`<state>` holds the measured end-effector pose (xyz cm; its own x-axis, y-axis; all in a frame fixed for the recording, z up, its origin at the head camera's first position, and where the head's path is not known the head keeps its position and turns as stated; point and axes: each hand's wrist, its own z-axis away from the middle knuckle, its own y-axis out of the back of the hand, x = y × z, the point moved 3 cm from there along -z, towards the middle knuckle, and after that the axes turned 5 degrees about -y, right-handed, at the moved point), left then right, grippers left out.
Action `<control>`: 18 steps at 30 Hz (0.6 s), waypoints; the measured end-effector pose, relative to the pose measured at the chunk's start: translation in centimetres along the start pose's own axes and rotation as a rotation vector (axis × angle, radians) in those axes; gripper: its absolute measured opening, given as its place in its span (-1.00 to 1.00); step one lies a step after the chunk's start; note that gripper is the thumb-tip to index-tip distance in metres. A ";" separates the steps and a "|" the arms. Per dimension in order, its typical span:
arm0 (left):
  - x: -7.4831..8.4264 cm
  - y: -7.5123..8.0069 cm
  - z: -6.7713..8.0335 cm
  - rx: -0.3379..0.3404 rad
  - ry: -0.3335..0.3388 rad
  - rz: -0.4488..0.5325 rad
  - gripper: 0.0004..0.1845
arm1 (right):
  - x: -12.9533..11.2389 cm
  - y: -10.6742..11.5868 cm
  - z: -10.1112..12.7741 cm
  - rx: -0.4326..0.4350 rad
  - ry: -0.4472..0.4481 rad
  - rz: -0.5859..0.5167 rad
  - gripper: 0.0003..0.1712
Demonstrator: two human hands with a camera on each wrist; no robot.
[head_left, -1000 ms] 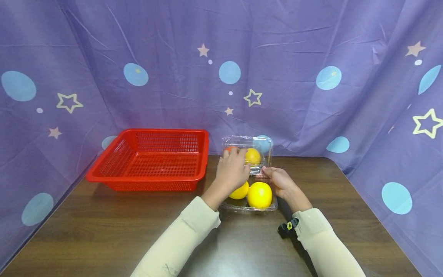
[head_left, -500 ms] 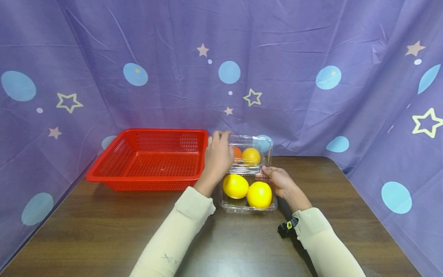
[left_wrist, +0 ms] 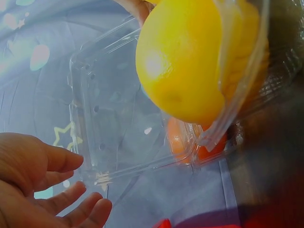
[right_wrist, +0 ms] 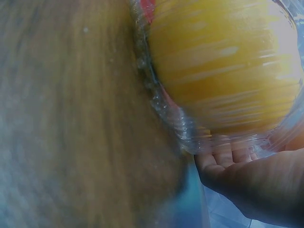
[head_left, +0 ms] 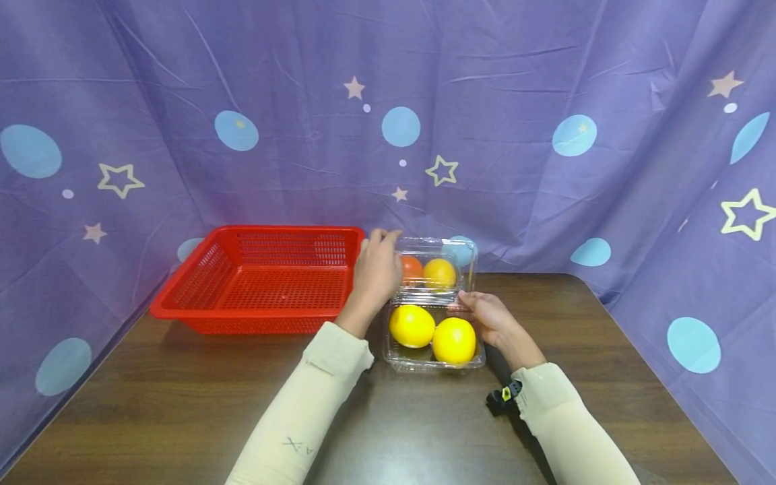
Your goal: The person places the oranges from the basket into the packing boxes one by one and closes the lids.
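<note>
Clear plastic clamshell box (head_left: 433,316) sits open on dark wood-grain bench (head_left: 182,404), just right of red perforated plastic basket (head_left: 267,279). Lid (head_left: 439,266) stands upright at back, w/ purple star-and-dot curtain (head_left: 388,101) behind. In the box's front part: two round yellow citrus fruits (head_left: 432,333) side by side, touching. Behind them, seen thru the lid: one orange-red fruit (head_left: 412,267) & one orange-yellow fruit (head_left: 439,272).

Left hand (head_left: 377,269) is up at the lid's left edge, between lid & basket; the left wrist view shows its fingers (left_wrist: 71,190) spread & relaxed next to the clear lid (left_wrist: 118,118), gripping nothing. Right hand (head_left: 488,316) is at the box's right side near the hinge, fingers (right_wrist: 223,156) against the plastic wall; can't tell if its grip is clamped on the rim or just resting there.

Both arms in cream sleeves (head_left: 315,404); left one has small dark mark near the forearm, reads like "XA", not clear. Small black device w/ yellow spot (head_left: 504,397) at right wrist. No brand/label readable on box
</note>
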<state>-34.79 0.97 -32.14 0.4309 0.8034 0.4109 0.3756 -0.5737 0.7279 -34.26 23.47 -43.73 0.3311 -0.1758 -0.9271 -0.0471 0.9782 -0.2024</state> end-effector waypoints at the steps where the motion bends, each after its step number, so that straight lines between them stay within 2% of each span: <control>1: 0.0 0.0 0.0 0.002 0.001 -0.001 -0.53 | 0.0 0.0 0.0 0.000 -0.001 0.002 -0.73; 6: -0.1 0.1 -0.1 0.006 -0.002 -0.004 -0.54 | 0.0 0.0 0.1 -0.002 0.008 0.007 -0.69; 11: -0.2 0.4 -0.1 0.001 0.001 0.006 -0.63 | -0.1 -0.1 0.3 -0.015 0.054 0.029 -0.78; 14: -0.3 0.6 0.0 0.004 0.000 0.011 -0.66 | -0.3 0.0 0.3 0.002 0.076 0.092 -0.76; 18: -0.3 0.8 0.3 0.022 -0.019 0.013 -0.68 | -0.9 0.2 0.7 0.053 0.106 0.261 -0.63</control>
<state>-34.37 0.24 -31.82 0.4513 0.7927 0.4099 0.3879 -0.5879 0.7098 -33.93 23.85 -42.76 0.2134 0.0743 -0.9741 -0.0678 0.9958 0.0612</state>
